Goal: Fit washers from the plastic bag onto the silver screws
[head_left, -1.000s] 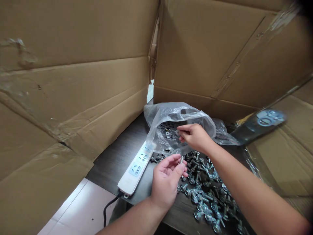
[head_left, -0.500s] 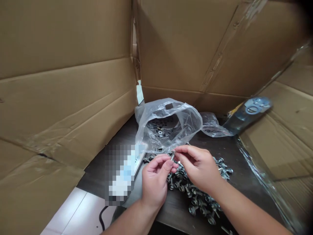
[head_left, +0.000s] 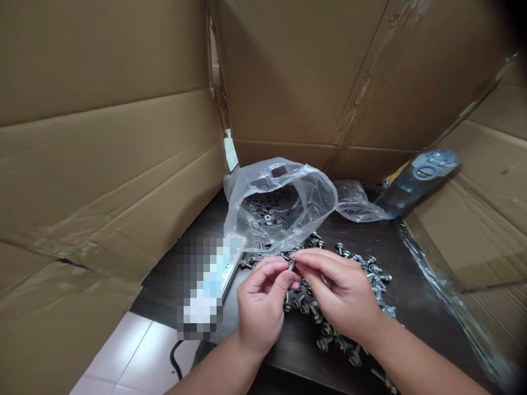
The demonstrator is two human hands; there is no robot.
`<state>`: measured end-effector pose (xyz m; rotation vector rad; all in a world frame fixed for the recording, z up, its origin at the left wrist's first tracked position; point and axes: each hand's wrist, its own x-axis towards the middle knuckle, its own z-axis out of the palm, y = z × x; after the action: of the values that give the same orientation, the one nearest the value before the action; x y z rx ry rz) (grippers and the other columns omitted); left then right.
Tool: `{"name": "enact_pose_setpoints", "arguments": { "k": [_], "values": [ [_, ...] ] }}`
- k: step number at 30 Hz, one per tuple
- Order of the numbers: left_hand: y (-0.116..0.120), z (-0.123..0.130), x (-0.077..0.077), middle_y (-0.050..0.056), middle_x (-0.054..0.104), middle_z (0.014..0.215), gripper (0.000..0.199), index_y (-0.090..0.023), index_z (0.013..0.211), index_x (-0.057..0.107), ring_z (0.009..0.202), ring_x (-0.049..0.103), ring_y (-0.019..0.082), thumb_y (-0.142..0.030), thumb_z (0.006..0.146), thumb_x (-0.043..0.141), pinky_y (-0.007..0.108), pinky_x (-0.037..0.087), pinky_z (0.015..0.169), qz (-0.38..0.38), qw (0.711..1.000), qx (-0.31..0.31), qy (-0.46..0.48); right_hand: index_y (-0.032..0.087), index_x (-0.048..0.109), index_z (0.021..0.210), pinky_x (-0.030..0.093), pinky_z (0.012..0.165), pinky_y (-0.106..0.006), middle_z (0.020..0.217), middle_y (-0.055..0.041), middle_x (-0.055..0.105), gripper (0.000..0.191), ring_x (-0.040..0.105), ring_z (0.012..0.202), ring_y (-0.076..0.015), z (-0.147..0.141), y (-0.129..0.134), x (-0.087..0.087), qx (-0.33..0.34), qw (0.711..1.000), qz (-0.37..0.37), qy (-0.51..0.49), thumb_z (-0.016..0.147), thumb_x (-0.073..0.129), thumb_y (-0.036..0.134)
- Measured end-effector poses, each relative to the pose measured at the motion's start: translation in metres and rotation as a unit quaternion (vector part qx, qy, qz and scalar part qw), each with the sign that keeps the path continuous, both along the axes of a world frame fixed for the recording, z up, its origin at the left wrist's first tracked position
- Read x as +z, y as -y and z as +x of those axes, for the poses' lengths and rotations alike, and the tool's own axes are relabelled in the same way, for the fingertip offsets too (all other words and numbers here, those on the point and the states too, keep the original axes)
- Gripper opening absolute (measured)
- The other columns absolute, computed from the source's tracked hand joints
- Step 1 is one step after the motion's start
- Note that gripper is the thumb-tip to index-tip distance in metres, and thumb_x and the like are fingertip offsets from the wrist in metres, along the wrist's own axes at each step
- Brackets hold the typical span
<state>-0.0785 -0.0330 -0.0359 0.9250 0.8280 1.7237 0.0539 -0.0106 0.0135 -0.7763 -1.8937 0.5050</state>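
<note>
Thumb and fingers of my left hand (head_left: 262,304) pinch a small silvery bolt (head_left: 291,264), held tilted above the table. My right hand (head_left: 340,291) is closed at the bolt's upper end, index finger and thumb against it. Whether a smaller part sits between those fingertips is hidden. Below and around both hands lies a loose heap of metal flange bolts (head_left: 323,344), several of them covered by my right hand. Just beyond my fingertips stands an open clear plastic bag (head_left: 319,189) with small dark and metal parts inside.
Cardboard walls (head_left: 123,164) enclose the dark table (head_left: 296,351) on the left, back and right. A smaller plastic bag (head_left: 352,200) and a leaning clear bottle (head_left: 411,184) are at the back right. Left of my hands lies a partly pixelated white-and-blue object (head_left: 214,285), with a black cable (head_left: 175,359) nearby.
My right hand has come in closer around the bolt's upper end, its fingers more drawn together. My left hand keeps its pinch. The whole view has shifted slightly.
</note>
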Motion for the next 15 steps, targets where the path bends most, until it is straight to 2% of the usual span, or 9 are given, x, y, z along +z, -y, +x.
{"name": "enact_pose_setpoints", "arguments": {
  "k": [2, 5, 10, 12, 15],
  "values": [
    [0.003, 0.001, 0.002, 0.005, 0.063, 0.095, 0.013, -0.016, 0.086, 0.071, 0.071, 0.065, 0.013, -0.016, 0.074, 0.073, 0.021, 0.057, 0.06, -0.009, 1.0, 0.007, -0.005, 0.019, 0.065, 0.112, 0.057, 0.079, -0.026, 0.104, -0.0081, 0.067, 0.036, 0.065, 0.094, -0.0147, 0.008, 0.004, -0.001, 0.032, 0.999, 0.019, 0.026, 0.084, 0.054, -0.001],
    [0.004, 0.001, 0.002, 0.005, 0.065, 0.094, 0.013, -0.018, 0.088, 0.072, 0.074, 0.065, 0.013, -0.014, 0.076, 0.071, 0.02, 0.056, 0.06, -0.016, 1.0, -0.012, 0.001, 0.021, 0.055, 0.13, 0.056, 0.088, -0.032, 0.118, -0.0119, 0.062, 0.054, 0.061, 0.108, -0.0189, 0.023, 0.008, -0.002, 0.071, 0.988, 0.074, 0.115, 0.082, 0.052, -0.003],
    [0.005, -0.002, 0.0, 0.003, 0.065, 0.091, 0.015, -0.019, 0.086, 0.073, 0.064, 0.063, 0.008, -0.008, 0.078, 0.067, 0.02, 0.055, 0.059, 0.011, 0.995, -0.086, 0.04, 0.019, 0.035, 0.147, 0.05, 0.098, -0.044, 0.129, -0.0156, 0.056, 0.069, 0.051, 0.124, -0.0258, 0.041, 0.009, -0.005, 0.061, 0.955, 0.159, 0.245, 0.083, 0.051, 0.002],
    [0.005, -0.002, 0.001, 0.003, 0.065, 0.088, 0.015, -0.019, 0.084, 0.073, 0.062, 0.063, 0.008, -0.007, 0.078, 0.067, 0.021, 0.055, 0.058, 0.015, 0.992, -0.112, 0.05, 0.02, 0.033, 0.148, 0.05, 0.099, -0.045, 0.133, -0.0154, 0.053, 0.069, 0.048, 0.127, -0.0262, 0.043, 0.009, -0.006, 0.065, 0.952, 0.155, 0.256, 0.084, 0.051, 0.004],
    [0.004, -0.002, 0.003, 0.003, 0.065, 0.089, 0.013, -0.02, 0.083, 0.074, 0.062, 0.064, 0.009, -0.009, 0.077, 0.069, 0.021, 0.055, 0.056, -0.007, 0.986, -0.141, 0.084, 0.022, 0.042, 0.143, 0.052, 0.096, -0.038, 0.133, -0.0136, 0.054, 0.065, 0.052, 0.123, -0.0229, 0.042, 0.009, -0.004, 0.084, 0.967, 0.107, 0.217, 0.083, 0.053, 0.001]
  ]
}}
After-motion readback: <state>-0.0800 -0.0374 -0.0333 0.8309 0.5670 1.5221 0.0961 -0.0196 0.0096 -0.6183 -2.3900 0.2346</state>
